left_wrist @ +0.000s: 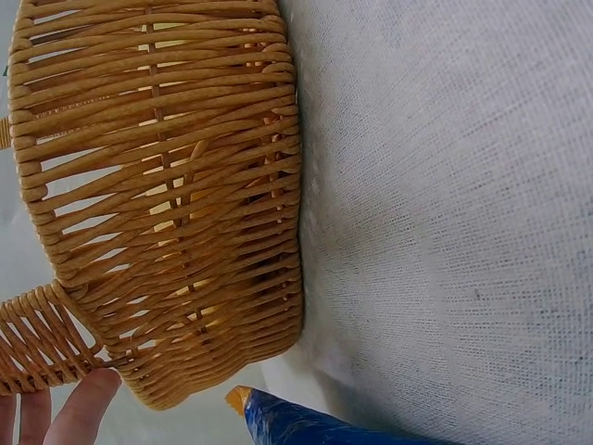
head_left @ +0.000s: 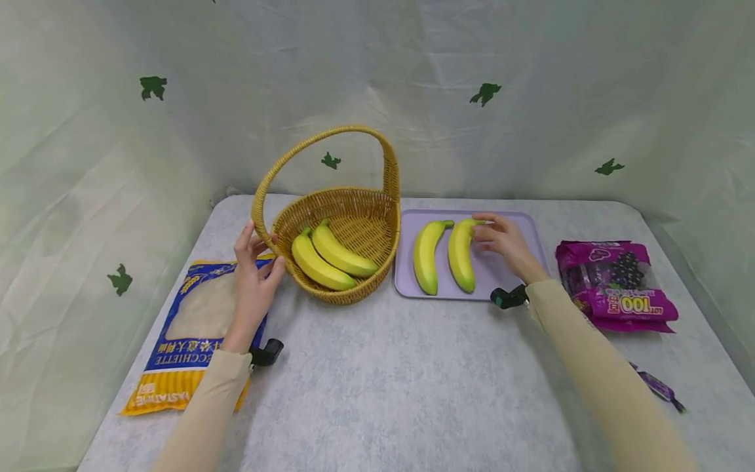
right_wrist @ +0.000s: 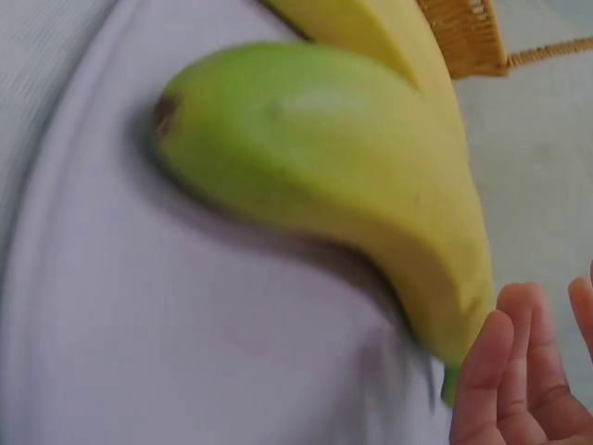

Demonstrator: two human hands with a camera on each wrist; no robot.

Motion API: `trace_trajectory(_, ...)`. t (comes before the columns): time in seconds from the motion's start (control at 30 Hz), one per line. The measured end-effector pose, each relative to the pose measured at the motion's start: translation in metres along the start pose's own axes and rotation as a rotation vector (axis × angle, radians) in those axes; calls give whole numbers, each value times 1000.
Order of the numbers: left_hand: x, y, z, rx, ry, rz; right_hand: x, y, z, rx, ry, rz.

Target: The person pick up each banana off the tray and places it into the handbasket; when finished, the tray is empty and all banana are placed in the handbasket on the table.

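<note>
A wicker basket (head_left: 377, 226) with a tall arched handle stands at the back, with two yellow bananas (head_left: 336, 255) inside it. My left hand (head_left: 255, 288) holds the foot of the handle at the basket's left side; thumb and fingers lie on either side of the weave in the left wrist view. Right of the basket, two more bananas lie side by side on a lilac tray (head_left: 407, 285). At the upper part of the right-hand banana (head_left: 461, 262) is my right hand (head_left: 501, 242), its fingers spread near the stem. Whether they touch it I cannot tell.
A blue and yellow pasta bag (head_left: 200, 308) lies under and beside the left forearm. To the right sit a purple snack bag (head_left: 616, 285) and a small purple wrapped piece (head_left: 657, 387). Pale cloth (head_left: 413, 98) hangs behind the table.
</note>
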State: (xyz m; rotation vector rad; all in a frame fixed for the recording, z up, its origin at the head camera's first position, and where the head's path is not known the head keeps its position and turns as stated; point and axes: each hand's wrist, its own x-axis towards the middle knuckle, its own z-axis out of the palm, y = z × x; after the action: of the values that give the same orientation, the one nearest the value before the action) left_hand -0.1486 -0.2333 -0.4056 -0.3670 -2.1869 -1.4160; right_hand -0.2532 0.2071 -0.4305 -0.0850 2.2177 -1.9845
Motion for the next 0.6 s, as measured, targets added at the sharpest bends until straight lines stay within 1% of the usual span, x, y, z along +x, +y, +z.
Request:
trace_trajectory(0.1, 1, 12, 1, 12, -5, 8, -5, 4, -7, -24, 10, 22)
trace_trajectory(0.2, 1, 27, 0, 25, -11, 22, -10, 6, -10, -59, -2, 43)
trace_trajectory(0.23, 1, 28, 0, 33, -12, 29, -12, 6, -11, -67, -8, 50)
trace_trajectory(0.37, 1, 28, -1, 38, -13, 39, -16, 9, -11, -85, -45, 84)
trace_trajectory(0.53, 0, 28, 0, 37, -12, 34, -15, 12, -7, -111, -101, 98)
trace_trajectory(0.6, 0, 28, 0, 39, -12, 33, -14, 12, -4, -142, -122, 100)
